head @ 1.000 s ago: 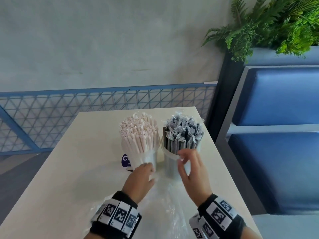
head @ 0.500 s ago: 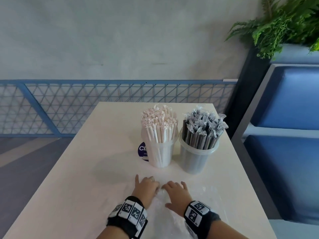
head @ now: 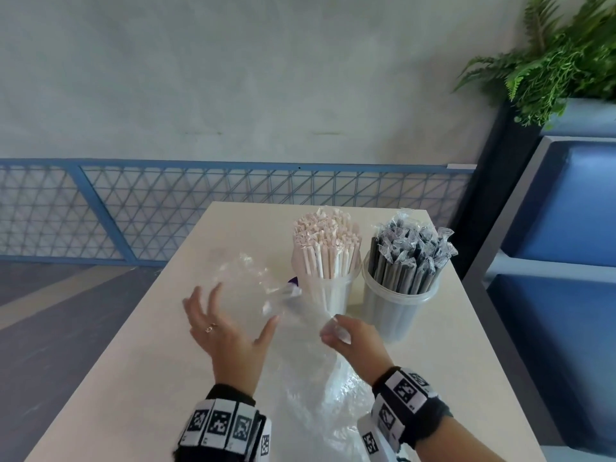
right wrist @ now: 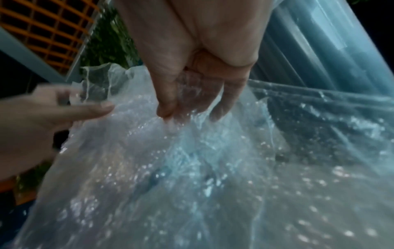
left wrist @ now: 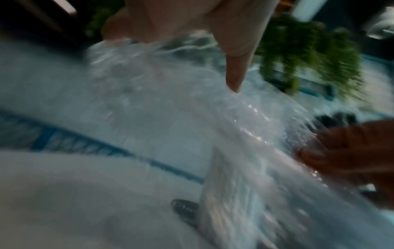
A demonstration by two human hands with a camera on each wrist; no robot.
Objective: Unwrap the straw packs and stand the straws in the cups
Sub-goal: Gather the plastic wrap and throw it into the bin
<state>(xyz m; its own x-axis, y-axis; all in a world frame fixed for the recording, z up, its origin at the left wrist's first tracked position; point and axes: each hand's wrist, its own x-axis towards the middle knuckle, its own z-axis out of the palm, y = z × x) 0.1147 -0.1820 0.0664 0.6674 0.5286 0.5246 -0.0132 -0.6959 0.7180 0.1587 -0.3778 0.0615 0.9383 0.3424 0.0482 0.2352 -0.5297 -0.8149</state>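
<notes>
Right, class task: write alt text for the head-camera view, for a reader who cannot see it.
A person's right hand pinches a crumpled clear plastic wrapper above a pale table, while the left hand is spread open beside it. Behind stand two clear cups, one packed with white straws, the other with black straws.

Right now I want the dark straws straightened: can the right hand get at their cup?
Probably yes. The right hand is just in front of the cup of dark straws with nothing between, but it pinches the clear plastic wrap and would likely need to release it.
</notes>
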